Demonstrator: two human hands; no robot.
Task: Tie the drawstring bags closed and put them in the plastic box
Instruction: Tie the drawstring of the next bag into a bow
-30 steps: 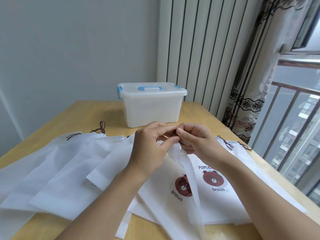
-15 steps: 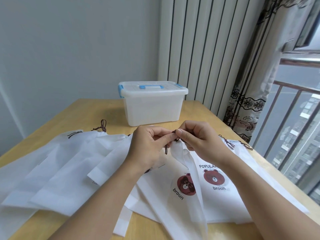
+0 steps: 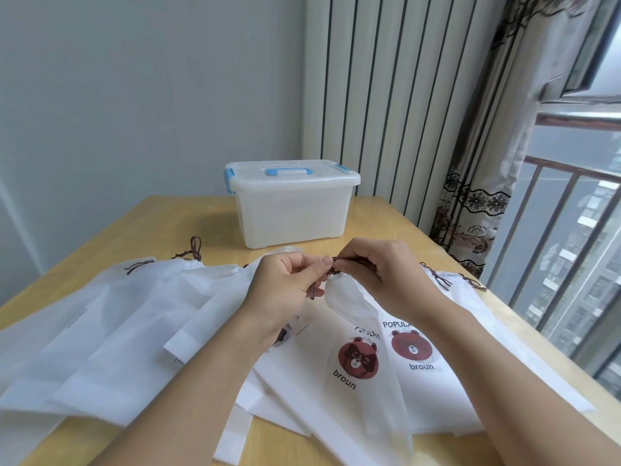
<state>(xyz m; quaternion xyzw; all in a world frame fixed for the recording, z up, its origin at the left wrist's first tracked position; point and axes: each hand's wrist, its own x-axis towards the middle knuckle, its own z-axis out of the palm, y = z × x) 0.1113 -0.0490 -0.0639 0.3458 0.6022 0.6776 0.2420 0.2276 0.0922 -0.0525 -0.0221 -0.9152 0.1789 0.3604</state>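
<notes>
Since a moment ago both my hands went a little apart, and now more of the brown cord (image 3: 331, 269) is visible between them, with one loose end hanging down under my left thumb. My left hand (image 3: 289, 287) is closed in a pinch on this cord, thumb against the side of the first finger. My right hand (image 3: 373, 267) is also closed, its fingertips (image 3: 339, 264) pinching the cord just above the gathered mouth of the bag (image 3: 349, 304). I hold the mouth lifted over the table (image 3: 168, 223) so the thin cloth can bunch together and the cord has room to make a knot; flat on the pile this would be difficult.

I think the knot is in the middle of its making, not tight yet.

The other bags (image 3: 111, 324) lie spread in front of me, overlapping, their cords toward the far side, so each mouth is easy to reach. Whether some of them are tied I cannot tell for sure.

The plastic box (image 3: 292, 210) stands behind the bags, near the far edge of the table. Its lid with the blue handle (image 3: 289, 170) is on, so I must open it before any bag goes in.
</notes>
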